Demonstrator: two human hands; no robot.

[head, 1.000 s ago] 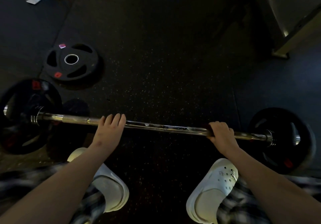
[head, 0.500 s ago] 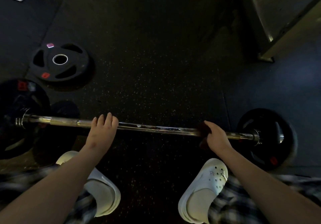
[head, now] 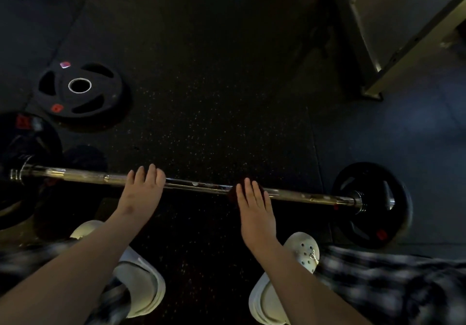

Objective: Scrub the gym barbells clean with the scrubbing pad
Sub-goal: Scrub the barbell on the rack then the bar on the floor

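Plainly, the barbell [head: 196, 185] lies across the floor [head: 214, 97]; the left hand [head: 140, 196] rests flat on it, and the right hand [head: 253, 206] presses the pad [head: 233, 194] against it with straight fingers. With neither hand gripping, the bar could roll and the pad slip.

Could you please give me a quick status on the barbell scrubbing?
Left hand flat on the barbell. Right hand presses scrubbing pad onto it mid-shaft. Loose weight plate lies apart on floor, nothing blocking.
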